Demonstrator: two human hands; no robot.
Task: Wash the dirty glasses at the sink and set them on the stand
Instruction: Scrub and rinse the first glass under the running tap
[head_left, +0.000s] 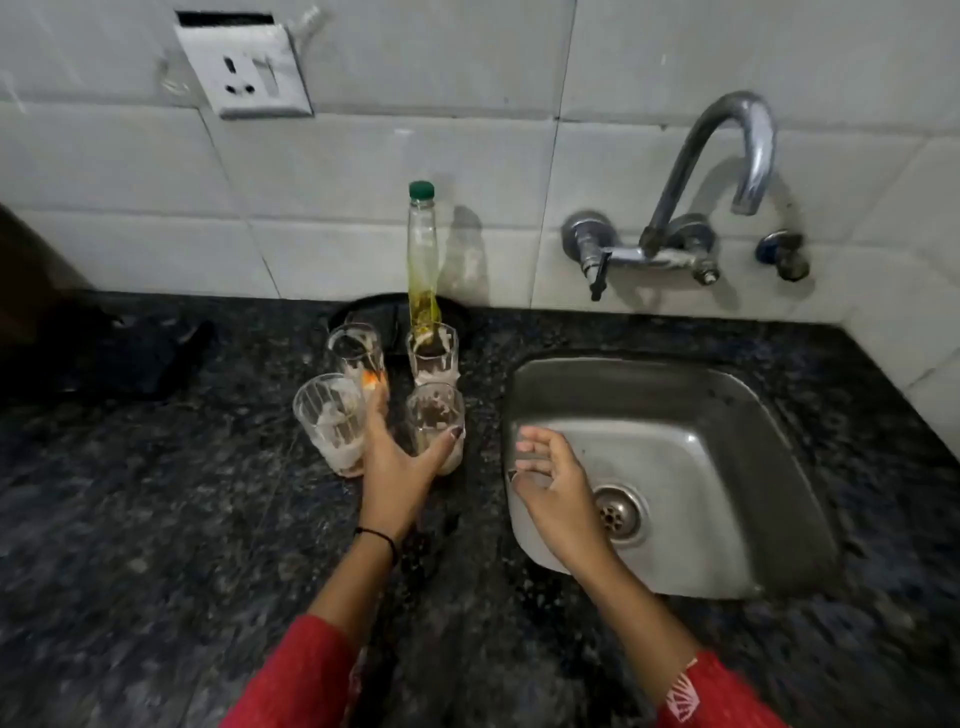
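Already my left hand (397, 462) wraps the near-right glass (436, 426), upright; sink (779, 415) lies right, where my right hand (550, 473) waits loosely open, empty.

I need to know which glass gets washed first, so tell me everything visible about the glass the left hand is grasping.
The front right glass is a clear ribbed tumbler, standing upright on the dark speckled counter, nearest the sink of the four. Whitish residue coats its inside and pools at the bottom. The left hand wraps it from the near side, thumb on its right wall.
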